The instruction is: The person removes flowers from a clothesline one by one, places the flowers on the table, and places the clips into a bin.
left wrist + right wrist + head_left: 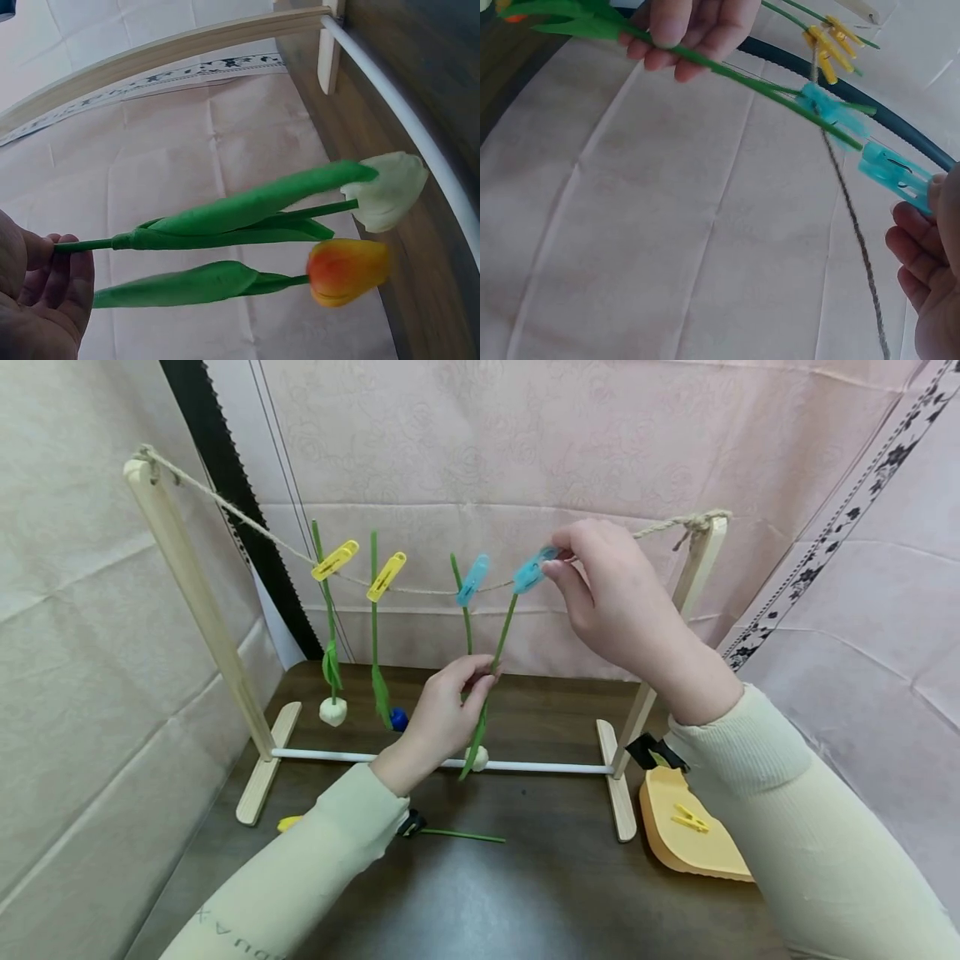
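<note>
Overhead, right hand pinches a blue plastic peg; left hand pinches a slim stem.

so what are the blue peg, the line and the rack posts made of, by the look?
Blue peg: translucent glossy plastic, probably; moulded slots show in the right wrist view.
Line: twisted tan fibre, likely jute or hemp; fuzzy, knotted at the posts.
Rack posts: pale unfinished wood, flat slats, matte.
</note>
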`<state>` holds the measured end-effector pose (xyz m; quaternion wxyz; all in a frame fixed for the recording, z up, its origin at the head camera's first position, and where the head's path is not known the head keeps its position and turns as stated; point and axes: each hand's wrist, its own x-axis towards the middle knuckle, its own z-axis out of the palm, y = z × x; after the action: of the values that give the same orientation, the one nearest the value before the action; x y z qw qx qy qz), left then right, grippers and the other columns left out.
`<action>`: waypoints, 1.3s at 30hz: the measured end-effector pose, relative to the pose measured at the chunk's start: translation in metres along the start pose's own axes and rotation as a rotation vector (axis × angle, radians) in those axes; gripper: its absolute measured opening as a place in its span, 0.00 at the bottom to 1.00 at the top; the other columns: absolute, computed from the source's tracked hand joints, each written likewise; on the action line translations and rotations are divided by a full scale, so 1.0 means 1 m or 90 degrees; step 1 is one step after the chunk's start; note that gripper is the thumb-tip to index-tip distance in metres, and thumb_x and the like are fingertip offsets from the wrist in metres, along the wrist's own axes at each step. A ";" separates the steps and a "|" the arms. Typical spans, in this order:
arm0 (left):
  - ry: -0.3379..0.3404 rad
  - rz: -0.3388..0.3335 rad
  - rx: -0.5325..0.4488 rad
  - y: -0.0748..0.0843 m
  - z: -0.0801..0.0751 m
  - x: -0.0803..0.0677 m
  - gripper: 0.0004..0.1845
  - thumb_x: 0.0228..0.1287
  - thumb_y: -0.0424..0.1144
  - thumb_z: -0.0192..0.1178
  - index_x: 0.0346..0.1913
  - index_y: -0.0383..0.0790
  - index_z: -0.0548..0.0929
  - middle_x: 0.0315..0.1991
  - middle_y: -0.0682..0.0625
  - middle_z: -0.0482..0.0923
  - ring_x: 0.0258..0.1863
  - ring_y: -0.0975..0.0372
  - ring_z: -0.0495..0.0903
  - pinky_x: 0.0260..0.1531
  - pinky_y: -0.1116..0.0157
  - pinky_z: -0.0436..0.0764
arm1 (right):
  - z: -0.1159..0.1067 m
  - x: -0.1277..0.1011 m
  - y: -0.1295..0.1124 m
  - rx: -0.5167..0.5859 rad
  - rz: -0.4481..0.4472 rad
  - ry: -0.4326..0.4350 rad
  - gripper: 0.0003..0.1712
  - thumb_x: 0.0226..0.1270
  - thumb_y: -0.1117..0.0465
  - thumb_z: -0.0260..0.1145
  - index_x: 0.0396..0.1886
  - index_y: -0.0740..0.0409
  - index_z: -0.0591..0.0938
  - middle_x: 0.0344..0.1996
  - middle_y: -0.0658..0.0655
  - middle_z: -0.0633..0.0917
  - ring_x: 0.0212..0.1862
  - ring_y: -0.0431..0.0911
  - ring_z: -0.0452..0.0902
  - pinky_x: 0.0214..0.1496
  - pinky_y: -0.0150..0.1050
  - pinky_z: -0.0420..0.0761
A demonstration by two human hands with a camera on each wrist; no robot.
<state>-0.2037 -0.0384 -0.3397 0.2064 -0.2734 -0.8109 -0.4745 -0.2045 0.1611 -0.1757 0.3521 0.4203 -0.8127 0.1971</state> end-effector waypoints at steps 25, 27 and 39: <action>-0.157 0.170 0.107 -0.007 -0.030 -0.051 0.14 0.69 0.31 0.58 0.55 0.37 0.79 0.46 0.52 0.79 0.43 0.66 0.78 0.41 0.71 0.79 | 0.003 -0.089 0.012 0.058 0.073 -0.012 0.15 0.52 0.64 0.71 0.39 0.63 0.78 0.39 0.53 0.86 0.38 0.44 0.83 0.36 0.22 0.74; -0.164 0.177 0.117 -0.009 -0.032 -0.054 0.14 0.68 0.31 0.59 0.55 0.37 0.79 0.47 0.52 0.79 0.43 0.66 0.77 0.41 0.71 0.79 | 0.008 -0.100 0.016 0.059 0.110 -0.037 0.15 0.51 0.65 0.72 0.38 0.61 0.78 0.37 0.51 0.86 0.40 0.43 0.83 0.43 0.22 0.74; -0.284 0.169 0.205 -0.027 -0.032 -0.077 0.15 0.67 0.29 0.59 0.55 0.38 0.81 0.46 0.51 0.78 0.46 0.62 0.77 0.43 0.68 0.79 | 0.029 -0.172 0.037 0.032 0.249 -0.207 0.13 0.52 0.64 0.72 0.31 0.53 0.74 0.32 0.48 0.81 0.33 0.40 0.77 0.32 0.36 0.76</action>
<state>-0.1590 -0.0963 -0.3884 0.1241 -0.4382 -0.8582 -0.2368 -0.1781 0.2585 -0.3230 0.1614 0.2897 -0.9195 0.2111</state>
